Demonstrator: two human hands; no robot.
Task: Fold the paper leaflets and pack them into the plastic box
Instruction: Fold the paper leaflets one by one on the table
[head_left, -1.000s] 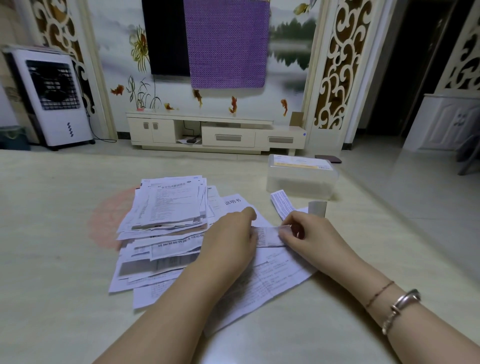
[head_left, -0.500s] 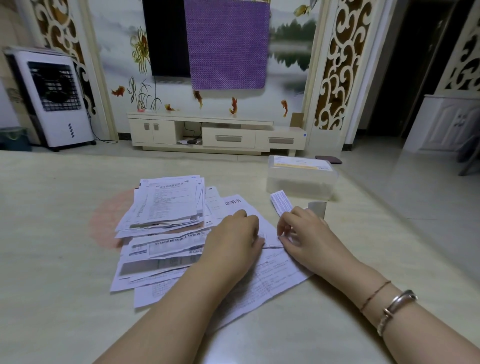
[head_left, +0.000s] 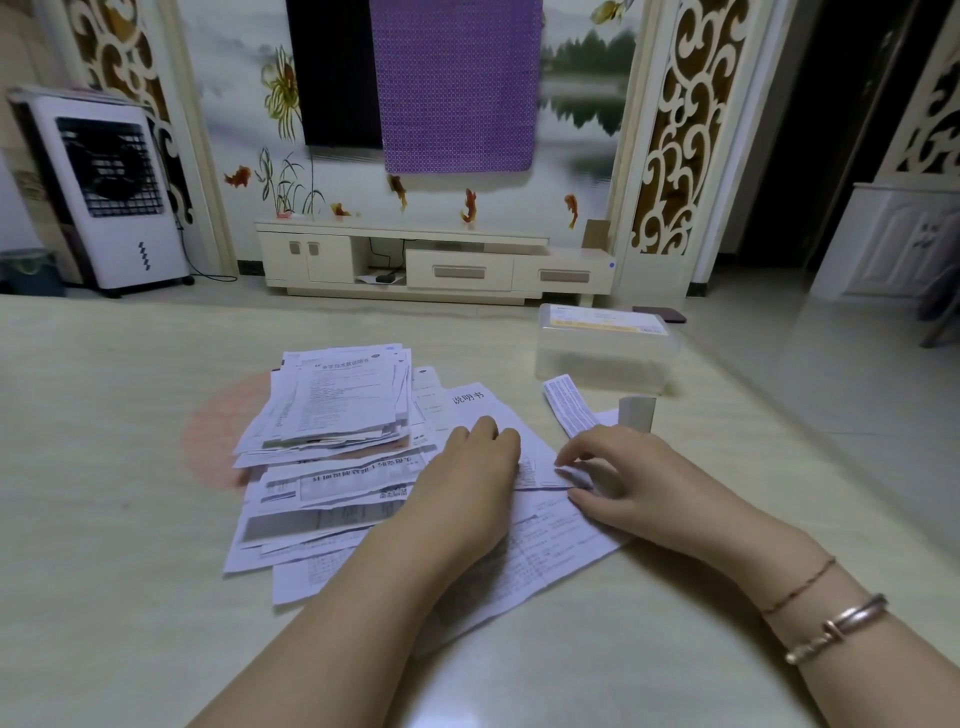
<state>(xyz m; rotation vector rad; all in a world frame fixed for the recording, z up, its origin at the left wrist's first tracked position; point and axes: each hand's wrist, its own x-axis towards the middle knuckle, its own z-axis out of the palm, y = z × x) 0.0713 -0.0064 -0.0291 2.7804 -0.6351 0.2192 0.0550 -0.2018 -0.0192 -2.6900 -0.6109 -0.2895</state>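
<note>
Two bare hands work a paper leaflet (head_left: 540, 525) at table (head_left: 130, 519) centre. Left hand (head_left: 470, 483) lies knuckles-up on it, fingers curled under; can't tell if it grips. Right hand (head_left: 631, 475) pinches a folded edge w/ thumb & fingertips. Leaflet pile (head_left: 337, 415) at 10 o'clock. Clear plastic box (head_left: 605, 348), lid on, at 1 o'clock, well apart from hands.

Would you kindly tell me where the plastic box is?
The plastic box sits far right on the table, beyond the right hand, behind a folded leaflet.
</note>
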